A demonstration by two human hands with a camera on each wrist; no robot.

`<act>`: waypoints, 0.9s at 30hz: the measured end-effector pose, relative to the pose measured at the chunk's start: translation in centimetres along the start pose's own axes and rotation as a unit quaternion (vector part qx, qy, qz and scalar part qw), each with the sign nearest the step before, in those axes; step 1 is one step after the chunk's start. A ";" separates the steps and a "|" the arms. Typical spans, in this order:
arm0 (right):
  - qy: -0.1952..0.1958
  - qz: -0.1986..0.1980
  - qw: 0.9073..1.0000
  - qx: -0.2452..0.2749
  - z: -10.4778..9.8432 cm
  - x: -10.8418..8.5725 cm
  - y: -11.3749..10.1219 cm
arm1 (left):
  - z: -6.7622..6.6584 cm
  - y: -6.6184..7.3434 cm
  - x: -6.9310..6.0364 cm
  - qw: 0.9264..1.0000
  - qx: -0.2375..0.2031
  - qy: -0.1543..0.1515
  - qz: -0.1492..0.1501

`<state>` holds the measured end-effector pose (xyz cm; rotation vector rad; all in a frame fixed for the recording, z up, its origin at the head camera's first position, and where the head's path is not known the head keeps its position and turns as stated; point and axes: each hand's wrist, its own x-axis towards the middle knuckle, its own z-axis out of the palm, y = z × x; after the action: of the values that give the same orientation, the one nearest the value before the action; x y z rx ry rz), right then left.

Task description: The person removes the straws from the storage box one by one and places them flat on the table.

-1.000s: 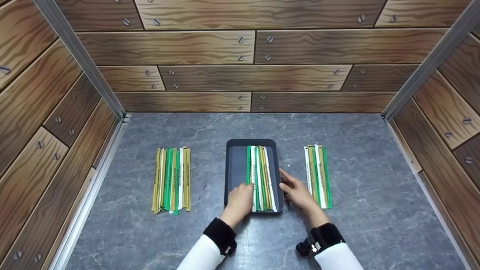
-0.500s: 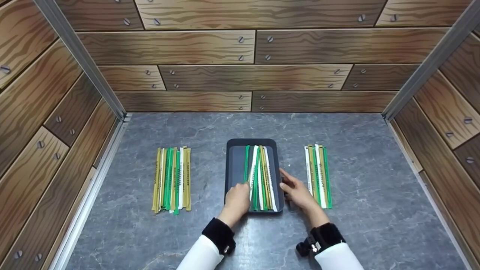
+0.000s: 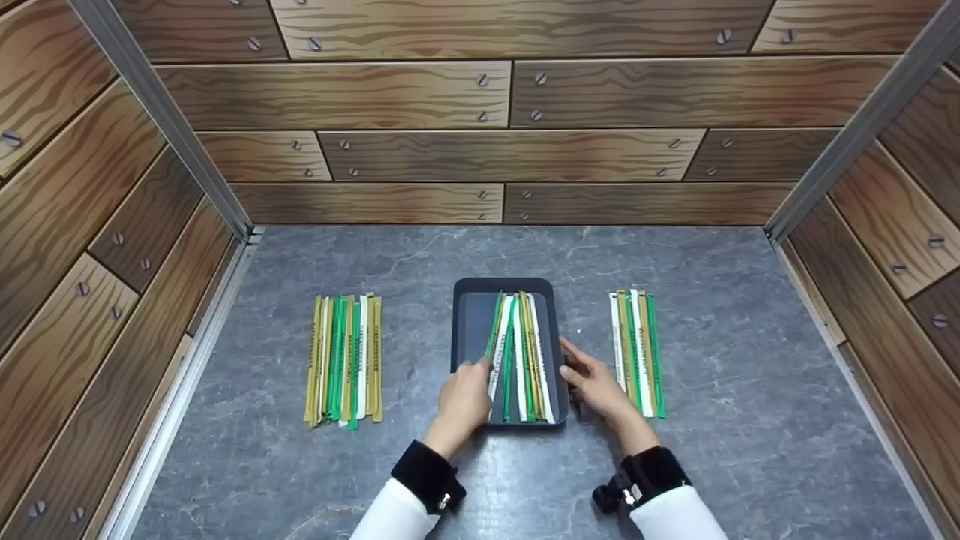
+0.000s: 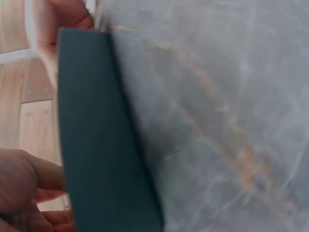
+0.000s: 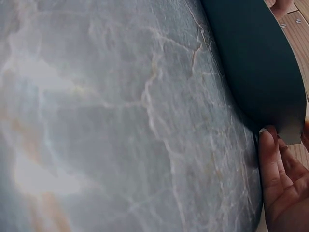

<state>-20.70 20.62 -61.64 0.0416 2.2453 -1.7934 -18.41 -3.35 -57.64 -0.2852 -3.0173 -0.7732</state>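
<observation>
A dark tray point(image 3: 466, 330) lies mid-table with green, white and gold paper-wrapped sticks point(image 3: 529, 352) fanned out along its right half. My left hand point(image 3: 463, 397) is over the tray's near left part, its fingers curled at the lower part of a leaning green stick point(image 3: 493, 330); the fingertips are hidden. In the left wrist view, that hand point(image 4: 29, 193) is beyond the tray's wall point(image 4: 101, 135). Against the tray's right wall rests my right hand point(image 3: 600, 386), index finger extended; the right wrist view has its fingers point(image 5: 271, 150) by the tray's corner.
One row of mixed sticks point(image 3: 343, 360) lies left of the tray and a smaller one point(image 3: 636, 352) lies to the right, beyond my right hand. Wood-patterned walls point(image 3: 495, 154) with metal edging enclose the grey marbled table point(image 3: 247, 450) at back and sides.
My left hand has shifted left inside the tray. The lower ends of the leftmost sticks have swung left, so they fan out. The right hand has stayed against the tray.
</observation>
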 end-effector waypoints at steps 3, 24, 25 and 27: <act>-0.002 -0.002 1.000 -0.001 0.1 0.0 0.1 | -1.2 -0.2 -0.4 0.999 -0.027 0.023 -0.007; -0.003 -0.006 1.000 0.006 0.0 0.0 -0.1 | -8.3 -12.8 -3.9 0.974 -0.021 0.077 -0.213; -0.002 -0.007 1.000 0.005 0.0 0.0 -0.1 | -8.3 -13.2 -4.0 0.973 -0.018 0.076 -0.218; -0.001 -0.007 1.000 0.002 0.0 0.1 0.0 | -8.4 -13.8 -4.2 0.971 -0.009 0.075 -0.225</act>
<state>-20.78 20.58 -61.64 0.0244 2.2475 -1.8040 -17.00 -20.00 -57.09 0.4563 -2.9566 -0.7963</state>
